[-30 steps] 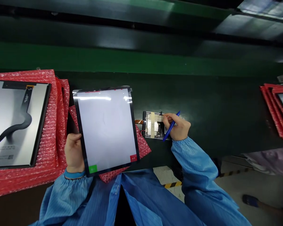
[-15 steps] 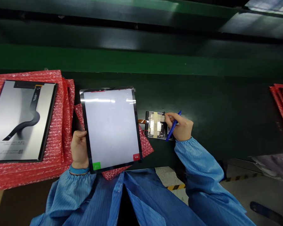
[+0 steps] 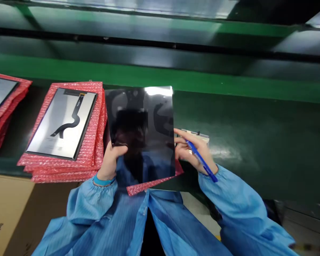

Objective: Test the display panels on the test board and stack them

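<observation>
My left hand (image 3: 112, 160) grips a dark, glossy display panel (image 3: 149, 117) by its lower left side, thumb over the front. The panel is tilted up and its face is black with reflections. In my right hand (image 3: 194, 151) a blue pen (image 3: 200, 160) lies between the fingers, slanting back toward the wrist. The fingertips of that hand are at the panel's right edge; whether they press on it I cannot tell. A small circuit board assembly (image 3: 206, 139) sits behind the right hand, mostly hidden. Under the panel, a red bubble-wrap bag (image 3: 149, 185) shows in part.
Left of the panel, a stack of red bubble-wrap bags (image 3: 96, 156) bears a silver-backed display (image 3: 61, 122) with a black ribbon cable. Another red stack (image 3: 18, 96) lies at the far left. A cardboard box (image 3: 8, 202) stands below the dark green bench (image 3: 256, 142).
The panel's white lit screen has gone black. My right hand has moved left from the circuit board to the panel's edge, the pen still in it. The view has shifted left.
</observation>
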Motion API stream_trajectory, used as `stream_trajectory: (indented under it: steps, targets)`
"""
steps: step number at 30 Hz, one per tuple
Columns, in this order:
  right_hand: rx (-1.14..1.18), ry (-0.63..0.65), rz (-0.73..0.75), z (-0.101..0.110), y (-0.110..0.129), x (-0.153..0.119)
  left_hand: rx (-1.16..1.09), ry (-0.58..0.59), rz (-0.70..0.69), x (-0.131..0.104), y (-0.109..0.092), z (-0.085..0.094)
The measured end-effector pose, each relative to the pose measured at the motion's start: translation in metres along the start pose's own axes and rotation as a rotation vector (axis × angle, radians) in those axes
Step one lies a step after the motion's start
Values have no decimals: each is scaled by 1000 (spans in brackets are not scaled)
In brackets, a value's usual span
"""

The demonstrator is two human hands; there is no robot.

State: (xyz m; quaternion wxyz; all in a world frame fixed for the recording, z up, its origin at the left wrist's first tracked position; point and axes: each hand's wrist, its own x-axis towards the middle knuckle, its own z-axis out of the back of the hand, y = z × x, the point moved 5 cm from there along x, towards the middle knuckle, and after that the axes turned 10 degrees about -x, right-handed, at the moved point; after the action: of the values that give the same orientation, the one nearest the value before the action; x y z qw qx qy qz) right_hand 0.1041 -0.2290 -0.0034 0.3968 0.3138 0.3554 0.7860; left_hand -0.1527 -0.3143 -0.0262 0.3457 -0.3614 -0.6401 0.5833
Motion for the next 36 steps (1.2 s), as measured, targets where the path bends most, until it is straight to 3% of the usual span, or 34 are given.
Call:
stream_trajectory:
  steps: [3, 6, 8, 10, 12, 15, 19, 21, 24, 26, 29, 33, 36]
  targets:
    - [-31, 11, 67, -7, 23, 21, 145, 188, -236, -5, -34, 0]
    - [-12, 26, 165, -9, 23, 46, 412, 546, -518, -9, -64, -7]
    - [14, 98, 246, -15, 16, 57, 622, 684, -659, -11, -68, -9]
    - [-36, 139, 317, -22, 5, 59, 813, 694, -737, -10, -59, -9]
    - [-144, 107, 373, -24, -5, 54, 981, 675, -708, -9, -42, -9]
    - [-325, -45, 403, -12, -16, 40, 1255, 725, -538, -8, -14, -6]
    - [-372, -224, 333, 12, -17, 37, 1468, 762, -397, -3, -9, -3]
    - [-317, -130, 322, 11, -14, 46, 1458, 765, -361, 1, -16, -5]
    - [-72, 216, 259, -7, -12, 55, 1309, 721, -351, 6, -28, -15]
    - [128, 366, 156, -17, -14, 53, 1099, 641, -389, 7, -37, -29]
    - [262, 396, 56, -21, -17, 44, 737, 578, -341, 4, -40, -58]
    - [278, 391, 31, -21, -18, 33, 497, 675, -113, -5, -19, -98]
    - [269, 363, 27, -19, -18, 31, 419, 647, 17, -5, -4, -106]
